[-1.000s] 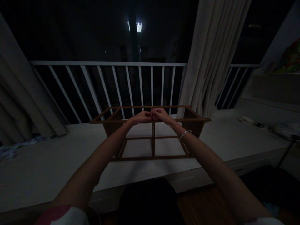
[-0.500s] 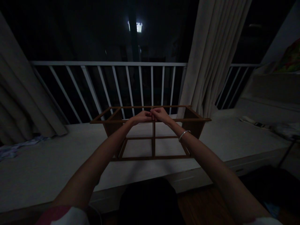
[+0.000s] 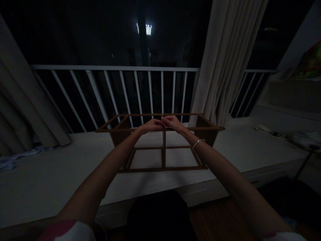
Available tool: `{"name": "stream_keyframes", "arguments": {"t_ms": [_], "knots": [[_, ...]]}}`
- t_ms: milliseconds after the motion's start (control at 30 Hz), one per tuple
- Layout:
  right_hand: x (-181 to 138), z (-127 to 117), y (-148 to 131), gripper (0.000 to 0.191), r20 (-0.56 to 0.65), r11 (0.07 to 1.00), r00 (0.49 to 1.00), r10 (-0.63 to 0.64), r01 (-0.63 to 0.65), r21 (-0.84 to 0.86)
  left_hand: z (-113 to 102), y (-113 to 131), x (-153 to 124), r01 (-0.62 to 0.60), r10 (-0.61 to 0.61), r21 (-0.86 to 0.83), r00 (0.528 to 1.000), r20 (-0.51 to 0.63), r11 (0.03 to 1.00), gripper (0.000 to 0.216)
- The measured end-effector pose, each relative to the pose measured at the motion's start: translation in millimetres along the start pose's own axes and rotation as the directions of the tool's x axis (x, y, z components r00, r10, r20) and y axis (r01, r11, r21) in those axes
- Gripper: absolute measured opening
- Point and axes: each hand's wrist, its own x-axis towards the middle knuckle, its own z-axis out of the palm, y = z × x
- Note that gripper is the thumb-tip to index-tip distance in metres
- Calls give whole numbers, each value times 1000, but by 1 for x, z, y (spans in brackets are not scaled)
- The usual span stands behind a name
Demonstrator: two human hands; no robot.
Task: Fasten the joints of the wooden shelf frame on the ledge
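Observation:
A brown wooden open-frame rack [image 3: 130,129] stands on a pale ledge [image 3: 62,167] in dim light. My left hand [image 3: 151,126] and my right hand [image 3: 172,123] meet at the middle of the rack's near top rail, above its upright centre post. Both have their fingers curled closed around that spot, fingertips touching each other. Whether they pinch a small part or only the rail is too dark to tell. A silver bangle [image 3: 198,143] sits on my right wrist.
A white railing [image 3: 112,68] runs behind the rack, with darkness beyond it. Curtains hang at the left [image 3: 22,110] and right [image 3: 225,60]. A small flat device [image 3: 272,133] lies on the ledge at the right. Crumpled cloth [image 3: 15,159] lies at the far left.

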Motion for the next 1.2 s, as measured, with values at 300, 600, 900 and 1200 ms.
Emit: {"name": "stream_keyframes", "arguments": {"t_ms": [300, 600, 900, 1200], "knots": [[1, 0, 2, 47, 18, 1000, 1000, 5, -5, 3, -2, -4, 1, -29, 29, 14, 999, 20, 999, 25], [2, -1, -1, 46, -72, 995, 997, 23, -16, 95, -5, -12, 5, -14, 14, 87, 1000, 3, 996, 33], [2, -1, -1, 46, -130, 986, 988, 82, -62, 152, -3, -11, 6, 5, -3, 77, 1000, -24, 997, 33], [6, -3, 5, 44, -97, 988, 995, 11, 5, 156, -1, -10, 6, 20, -18, 44, 999, -48, 999, 35]]}}
